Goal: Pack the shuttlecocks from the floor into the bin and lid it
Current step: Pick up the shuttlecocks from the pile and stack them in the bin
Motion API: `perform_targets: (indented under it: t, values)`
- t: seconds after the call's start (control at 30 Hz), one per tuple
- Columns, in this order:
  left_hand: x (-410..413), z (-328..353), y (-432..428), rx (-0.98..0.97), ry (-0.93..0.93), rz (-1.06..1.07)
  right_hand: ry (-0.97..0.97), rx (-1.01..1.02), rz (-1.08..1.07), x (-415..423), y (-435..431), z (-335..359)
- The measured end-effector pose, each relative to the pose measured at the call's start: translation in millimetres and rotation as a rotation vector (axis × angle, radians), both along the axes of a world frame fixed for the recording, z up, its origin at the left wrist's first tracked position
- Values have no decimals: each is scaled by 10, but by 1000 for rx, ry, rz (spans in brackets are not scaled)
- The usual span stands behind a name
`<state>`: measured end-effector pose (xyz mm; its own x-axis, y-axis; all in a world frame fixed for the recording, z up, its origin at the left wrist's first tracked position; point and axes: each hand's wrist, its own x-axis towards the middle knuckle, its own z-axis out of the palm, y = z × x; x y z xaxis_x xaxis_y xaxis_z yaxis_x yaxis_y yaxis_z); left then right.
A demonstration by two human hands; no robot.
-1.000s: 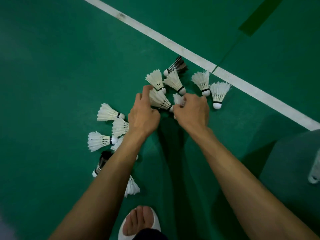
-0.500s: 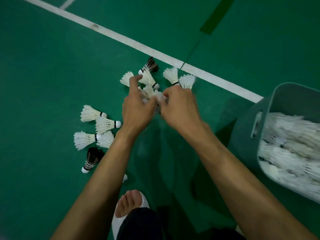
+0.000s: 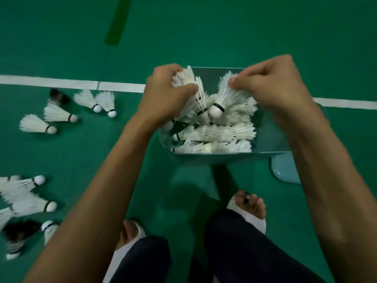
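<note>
Both hands now hover over the bin (image 3: 271, 137), left hand (image 3: 165, 94) and right hand (image 3: 273, 82) each clutching white shuttlecocks (image 3: 224, 94) above rows packed inside; loose ones (image 3: 38, 124) lie at nine o'clock.

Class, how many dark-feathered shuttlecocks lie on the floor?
2. One dark shuttlecock lies just below the white line, at upper left. The other dark shuttlecock lies at the lower left edge. More may be hidden beyond the frame.

lid (image 3: 285, 170) half hidden, left shuttlecocks (image 3: 18, 201) cropped
</note>
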<state>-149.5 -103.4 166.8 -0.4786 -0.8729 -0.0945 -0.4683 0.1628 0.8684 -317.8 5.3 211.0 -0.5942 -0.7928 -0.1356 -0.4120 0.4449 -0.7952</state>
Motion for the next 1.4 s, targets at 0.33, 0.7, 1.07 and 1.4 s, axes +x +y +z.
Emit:
perform_targets:
  t: [0.33, 0.7, 1.07, 1.4]
  values:
    - [-331, -247, 458, 243, -466, -175, -258, 292, -214, -459, -136, -957]
    - [-432, -239, 371, 324, -714, -148, -659, 524, -48, -33, -582, -1338]
    - [-476, -451, 349, 312, -741, -170, -810, 500, -142, 211, -809, -1470]
    - [-353, -336, 289, 253, -729, -141, -773, 402, -212, 261, -846, -1476]
